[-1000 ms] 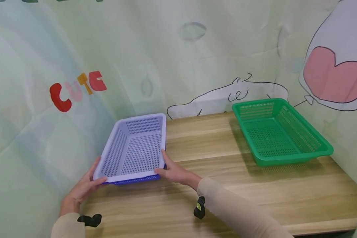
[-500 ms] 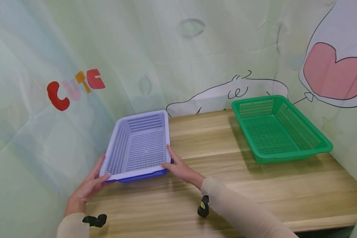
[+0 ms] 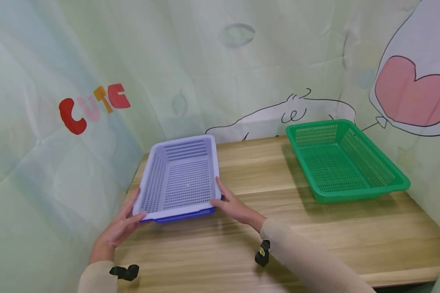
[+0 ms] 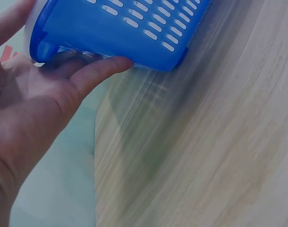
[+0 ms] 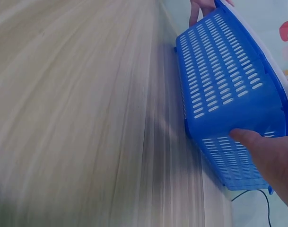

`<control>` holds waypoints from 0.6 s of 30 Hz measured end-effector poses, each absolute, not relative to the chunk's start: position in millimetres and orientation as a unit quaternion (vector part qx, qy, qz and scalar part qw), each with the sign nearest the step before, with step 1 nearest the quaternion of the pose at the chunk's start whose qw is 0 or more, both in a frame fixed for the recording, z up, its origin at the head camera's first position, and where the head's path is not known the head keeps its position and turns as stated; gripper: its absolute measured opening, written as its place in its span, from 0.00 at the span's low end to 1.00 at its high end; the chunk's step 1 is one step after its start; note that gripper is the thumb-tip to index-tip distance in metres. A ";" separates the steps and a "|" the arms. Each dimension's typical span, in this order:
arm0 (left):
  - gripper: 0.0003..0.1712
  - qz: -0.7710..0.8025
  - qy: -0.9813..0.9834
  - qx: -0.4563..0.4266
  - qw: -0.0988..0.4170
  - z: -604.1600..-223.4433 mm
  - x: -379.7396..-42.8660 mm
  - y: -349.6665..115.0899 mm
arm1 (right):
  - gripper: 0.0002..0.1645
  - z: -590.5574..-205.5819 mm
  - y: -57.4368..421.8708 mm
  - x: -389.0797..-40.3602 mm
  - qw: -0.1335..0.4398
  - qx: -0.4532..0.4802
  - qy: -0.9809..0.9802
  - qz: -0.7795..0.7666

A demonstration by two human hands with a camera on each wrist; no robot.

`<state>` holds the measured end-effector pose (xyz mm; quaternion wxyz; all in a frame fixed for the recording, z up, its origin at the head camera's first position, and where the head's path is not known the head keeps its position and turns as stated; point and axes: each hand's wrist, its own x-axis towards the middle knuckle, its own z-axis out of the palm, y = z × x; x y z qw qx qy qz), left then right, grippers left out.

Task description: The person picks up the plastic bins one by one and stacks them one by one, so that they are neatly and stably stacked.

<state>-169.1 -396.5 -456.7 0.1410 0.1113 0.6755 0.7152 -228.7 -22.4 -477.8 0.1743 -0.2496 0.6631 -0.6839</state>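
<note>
A lavender plastic basket (image 3: 188, 183) with slotted walls sits nested inside a blue basket (image 5: 224, 71), whose rim shows just below it in the head view. My left hand (image 3: 120, 228) grips the near left corner, thumb over the lavender rim and fingers under the outside. At the near right corner, my right hand (image 3: 238, 208) holds the rims the same way. The left wrist view shows a finger (image 4: 103, 71) lying along the blue wall (image 4: 101, 28). Whether the blue base touches the tabletop is hard to tell. Nothing is seen inside the lavender basket.
A green slotted basket (image 3: 359, 194) stands at the right of the wooden table (image 3: 249, 171). Printed curtains (image 3: 190, 81) hang along the back and both sides. The left curtain is close beside my left arm.
Both hands have moved to the right, carrying the nested lavender and blue baskets with them, away from the left curtain. My grip looks the same. The green basket has stayed in place.
</note>
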 end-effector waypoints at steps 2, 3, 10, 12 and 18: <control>0.51 0.717 0.672 0.115 0.143 -458.3 -171.9 -394.1 | 0.50 -478.7 -17.4 -229.1 0.175 -0.250 0.662 -0.685; 0.51 0.717 0.672 0.117 0.144 -459.6 -173.1 -393.0 | 0.50 -479.0 -14.8 -229.1 0.175 -0.250 0.663 -0.684; 0.51 0.706 0.684 0.118 0.139 -459.9 -177.9 -376.8 | 0.48 -477.6 1.4 -230.7 0.170 -0.255 0.654 -0.692; 0.51 0.700 0.691 0.117 0.138 -458.3 -180.3 -370.7 | 0.47 -477.1 5.5 -232.1 0.168 -0.252 0.648 -0.699; 0.52 0.708 0.682 0.120 0.139 -457.8 -186.4 -356.1 | 0.46 -478.4 17.5 -233.3 0.166 -0.239 0.651 -0.701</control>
